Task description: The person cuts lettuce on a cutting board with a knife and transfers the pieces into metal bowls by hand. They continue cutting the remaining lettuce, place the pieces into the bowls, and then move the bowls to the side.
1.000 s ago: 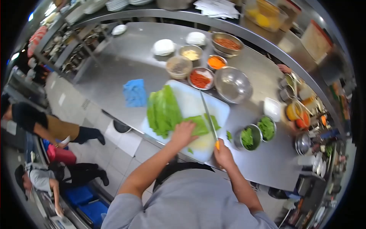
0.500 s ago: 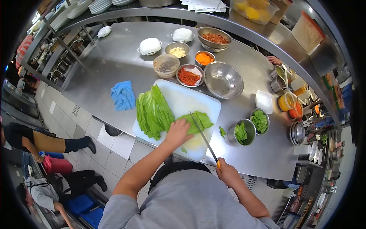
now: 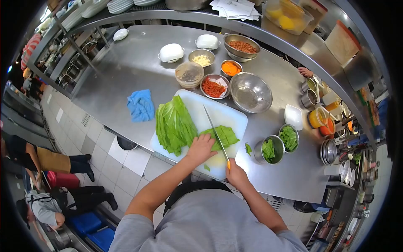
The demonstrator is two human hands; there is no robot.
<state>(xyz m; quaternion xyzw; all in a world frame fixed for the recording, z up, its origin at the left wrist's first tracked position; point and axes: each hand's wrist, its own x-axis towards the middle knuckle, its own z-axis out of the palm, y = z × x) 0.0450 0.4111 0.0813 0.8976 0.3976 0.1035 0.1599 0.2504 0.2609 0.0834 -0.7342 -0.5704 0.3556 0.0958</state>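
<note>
On a white cutting board (image 3: 197, 105) lie a large bunch of green leaves (image 3: 173, 126) and a smaller flat stack of leaves (image 3: 227, 136). My left hand (image 3: 202, 148) presses on the left end of the small stack, fingers spread. In my right hand (image 3: 237, 174) is the yellow handle of a long knife (image 3: 216, 133), whose blade crosses the small stack and points up the board. The blade is just right of my left fingertips. A small leaf scrap (image 3: 207, 167) lies near the board's lower edge.
Beyond the board stand an empty metal bowl (image 3: 251, 92) and a bowl of red strips (image 3: 214, 87). At right are metal containers of cut leaves (image 3: 268, 150). A blue cloth (image 3: 140, 105) lies left. Two people stand at far left; another person's hand (image 3: 305, 72) shows upper right.
My right hand and the knife have moved left and up the board, with more of the blade now reaching past the leaf stack. The whole view has shifted slightly.
</note>
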